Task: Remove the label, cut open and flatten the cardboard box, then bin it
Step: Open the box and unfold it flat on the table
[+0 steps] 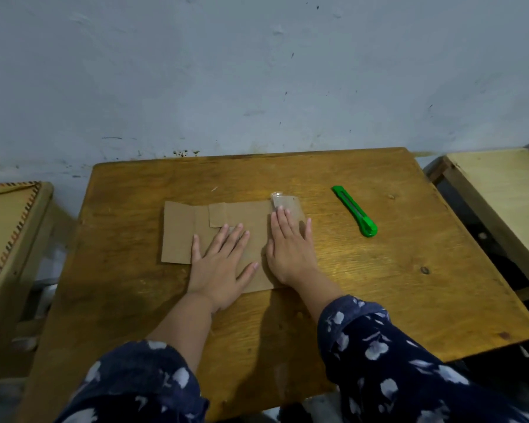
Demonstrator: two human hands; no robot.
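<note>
The cardboard box (226, 236) is lying opened out as a single flat sheet on the middle of the wooden table (409, 285), flaps spread toward the left and far edges. I am pressing it down with both palms. My left hand (223, 264) is lying flat on the sheet's near centre, fingers straight and fanned, gripping nothing. My right hand (290, 245) is lying flat along the sheet's right edge, fingers straight and together, likewise grasping nothing; its fingertips are reaching the far right corner.

At that corner a small pale, crumpled scrap (279, 199) is sitting against the cardboard. I am judging it to be peeled tape or the label, but it is too small to tell which, and whether it is loose or stuck I cannot tell.

The green utility knife (355, 210) is lying on the table to the right of the sheet, apart from it and from my right hand. Whether its blade is drawn in I cannot tell.

Assessment of progress: cutting appears done, since no closed seam is showing. Flattening is under way and nearly complete. The label removal is looking done, subject to that scrap. Binning is not yet done, and no bin is in view.

Outward, a pale stool (498, 190) is standing to the right, a woven-edged seat (9, 221) to the left, and a marked grey wall (257, 71) behind.
</note>
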